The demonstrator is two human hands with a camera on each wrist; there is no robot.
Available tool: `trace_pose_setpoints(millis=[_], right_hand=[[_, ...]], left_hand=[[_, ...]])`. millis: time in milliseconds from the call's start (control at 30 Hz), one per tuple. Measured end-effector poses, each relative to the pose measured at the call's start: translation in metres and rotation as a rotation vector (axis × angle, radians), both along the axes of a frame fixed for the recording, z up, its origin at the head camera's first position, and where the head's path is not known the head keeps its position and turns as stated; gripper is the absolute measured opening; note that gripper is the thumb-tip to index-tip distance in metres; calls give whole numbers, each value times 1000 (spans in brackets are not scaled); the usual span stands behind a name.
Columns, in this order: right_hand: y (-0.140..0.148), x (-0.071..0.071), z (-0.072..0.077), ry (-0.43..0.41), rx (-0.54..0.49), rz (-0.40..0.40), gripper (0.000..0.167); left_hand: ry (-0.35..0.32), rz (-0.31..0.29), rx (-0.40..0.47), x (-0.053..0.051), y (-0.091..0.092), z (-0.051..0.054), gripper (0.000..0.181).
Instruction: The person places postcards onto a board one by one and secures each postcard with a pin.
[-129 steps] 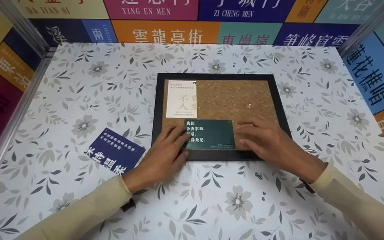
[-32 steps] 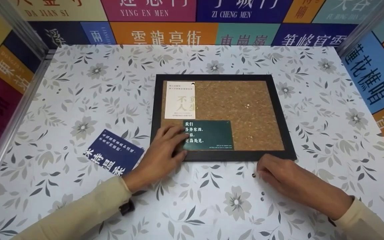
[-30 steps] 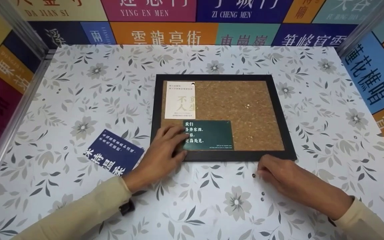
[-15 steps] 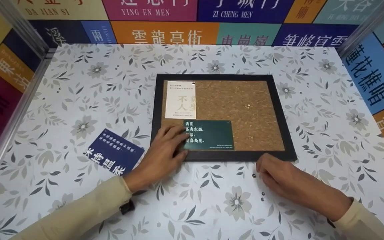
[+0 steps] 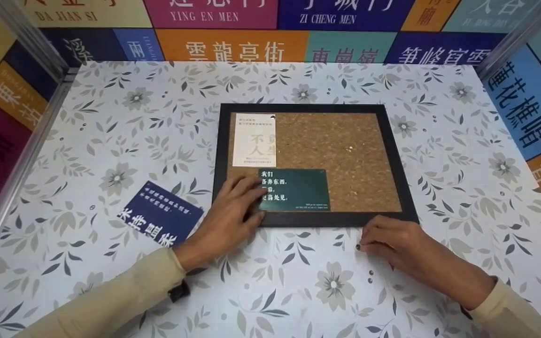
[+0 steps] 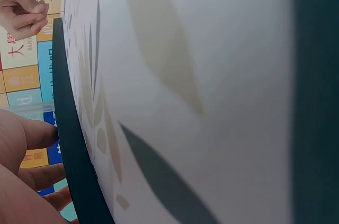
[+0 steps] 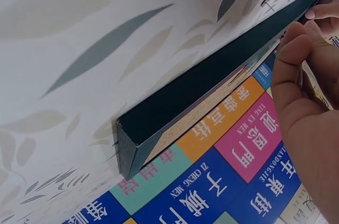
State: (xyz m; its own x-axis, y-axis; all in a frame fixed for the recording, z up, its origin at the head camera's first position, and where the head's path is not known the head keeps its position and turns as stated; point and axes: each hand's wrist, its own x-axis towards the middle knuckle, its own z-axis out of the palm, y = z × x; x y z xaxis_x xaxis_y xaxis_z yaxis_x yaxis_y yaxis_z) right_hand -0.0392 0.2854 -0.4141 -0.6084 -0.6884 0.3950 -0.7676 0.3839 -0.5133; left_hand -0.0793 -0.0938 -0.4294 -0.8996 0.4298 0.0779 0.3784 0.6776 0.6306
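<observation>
In the head view a green card [image 5: 294, 189] lies low on the cork board [image 5: 336, 150], inside its black frame [image 5: 317, 219]. My left hand [image 5: 233, 216] rests across the card's left end and the frame, fingers slightly bent. Beyond the frame's front edge, my right hand [image 5: 402, 244] is low over the table, thumb and fingertips pinched together around a tiny pushpin, mostly hidden. One pushpin [image 5: 358, 247] shows right at those fingertips. The right wrist view shows that pinch close up, with a pushpin [image 7: 266, 1] lying on the tablecloth nearby.
A white card [image 5: 255, 141] with a pin [image 5: 273, 117] at its corner is on the board's upper left. A dark blue card [image 5: 165, 211] lies left of the frame, partly behind the left forearm. More small pins [image 5: 370, 277] lie nearer me on the flowered tablecloth [image 5: 270, 281].
My right hand has left the green card's right side and moved down past the frame to the pins. Lately only its fingers have shifted. The left hand has stayed on the card.
</observation>
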Motion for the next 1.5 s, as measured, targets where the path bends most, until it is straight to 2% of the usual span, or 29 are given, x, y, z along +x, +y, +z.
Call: trace_pose_setpoints(millis=[100,167,233,467,533,700,800,867,1133,1400,1500], right_hand=[[1,-2,-1,9,-18,15,2],[1,-2,-1,20,-28,20,14],[0,-3,-1,38,-41,22,17],[-4,-7,2,52,-82,14,17],[-5,-10,2,64,-88,9,17],[-9,-18,6,122,-78,-50,7],[-12,-20,9,135,-59,-113,25],[-14,-21,10,123,-41,-153,33],[-19,-30,12,78,-60,-202,32],[-24,-41,14,-58,-56,-274,25],[-27,-45,15,-107,-53,-279,21]], left_hand=[[-11,-1,-4,0,0,0,55],[-16,-2,-5,0,-1,1,55],[-14,-3,-2,0,-1,1,55],[35,-14,11,0,0,1,53],[29,-13,12,0,-1,1,53],[17,-10,12,0,0,0,54],[13,-12,13,0,1,0,54],[5,-13,10,-1,1,0,54],[5,-14,0,0,0,0,54],[26,-12,12,0,0,0,52],[23,-9,13,0,0,-1,52]])
